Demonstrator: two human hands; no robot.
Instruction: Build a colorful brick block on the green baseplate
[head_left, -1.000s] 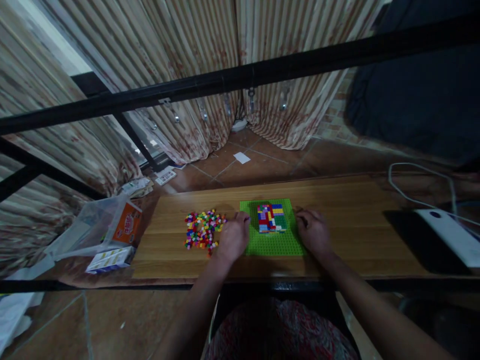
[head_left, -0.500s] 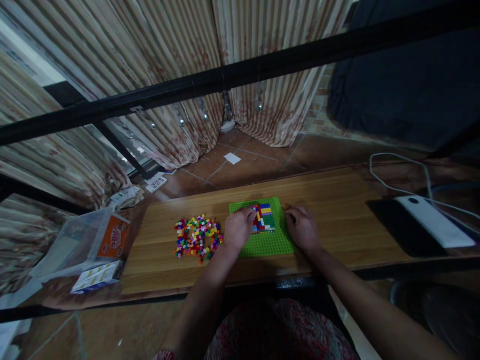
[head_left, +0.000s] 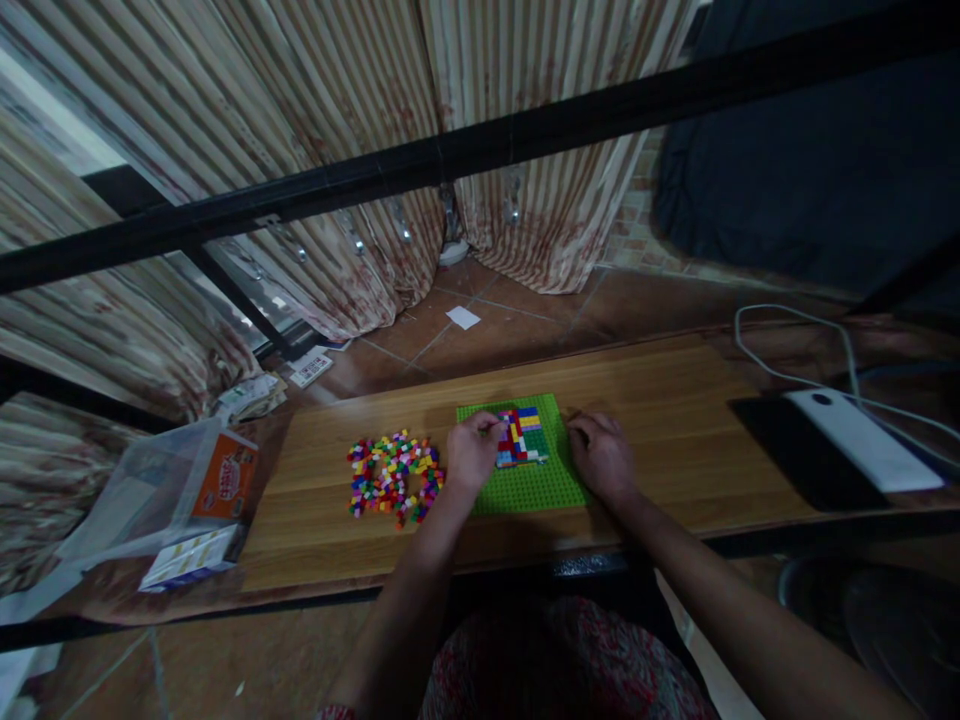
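A green studded baseplate (head_left: 525, 492) lies on the wooden board in front of me. On its upper part sits a block of coloured toy bricks (head_left: 529, 438), with blue, yellow, red, white and green pieces. My left hand (head_left: 472, 450) is over the plate's left side, thumb and finger pinched at the left edge of the bricks; whatever is between the fingertips is too small to make out. Beside the plate's right edge rests my right hand (head_left: 602, 455), its fingers curled together and their grip partly hidden. Left of the plate spreads a pile of small loose bricks (head_left: 394, 475).
The wooden board (head_left: 675, 430) carries a black and white flat device (head_left: 862, 440) with a white cable (head_left: 795, 375) at right. A clear plastic box (head_left: 150, 495) and a small carton (head_left: 191, 558) stand at left. A black metal bar (head_left: 480, 145) crosses ahead.
My left hand has drawn slightly left, showing more of the brick block's left side. The right hand stays about where it was. The whole view has shifted a little.
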